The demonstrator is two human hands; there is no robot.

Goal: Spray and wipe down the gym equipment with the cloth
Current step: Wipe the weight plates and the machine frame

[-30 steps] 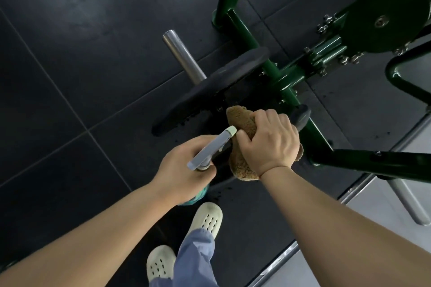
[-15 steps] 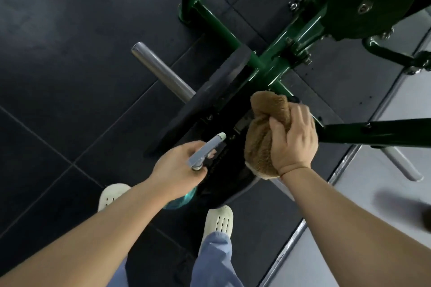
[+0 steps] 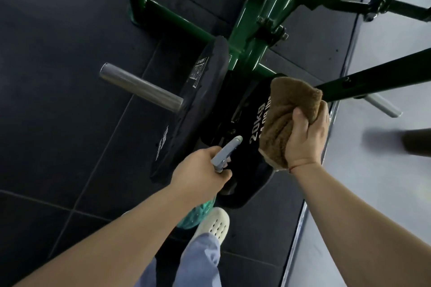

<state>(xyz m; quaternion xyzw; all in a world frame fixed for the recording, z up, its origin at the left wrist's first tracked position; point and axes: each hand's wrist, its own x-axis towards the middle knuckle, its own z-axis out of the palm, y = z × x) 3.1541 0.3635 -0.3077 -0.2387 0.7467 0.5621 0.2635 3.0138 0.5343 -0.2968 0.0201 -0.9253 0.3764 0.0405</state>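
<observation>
The person's left hand (image 3: 200, 171) is wrapped round the neck of a spray bottle (image 3: 226, 152), near the middle of the view. The bottle's grey top sticks out past the fingers. Its pale nozzle (image 3: 238, 139) points far and a bit right, at a black weight plate (image 3: 249, 170) with "20kg" written on it in white. The bottle's blue-green belly (image 3: 198, 213) peeks out under the left wrist. The right hand (image 3: 305, 140) holds a bunched-up brown cloth (image 3: 289, 109), with the thumb on the near side and the other fingers curled round the right side. The cloth is at the far right part of the 20kg plate and hides the end of the writing. I cannot tell if it is pushing on the plate or is just over it. To the left of this plate is a second black plate (image 3: 193, 119), seen from its edge, and a shiny steel peg (image 3: 140, 87) pokes out of it to the left. A green machine frame (image 3: 251, 30) stands just behind the plates and runs to the far side. A dark green bar (image 3: 373, 72) goes off to the right from behind the cloth, with another silver peg (image 3: 382, 106) below it. The floor (image 3: 58, 53) is made of dark tiles, and a pale grey floor strip (image 3: 384, 205) lies on the right. Near the bottom are a white shoe with holes (image 3: 214, 222) and a blue trouser leg (image 3: 200, 261).
</observation>
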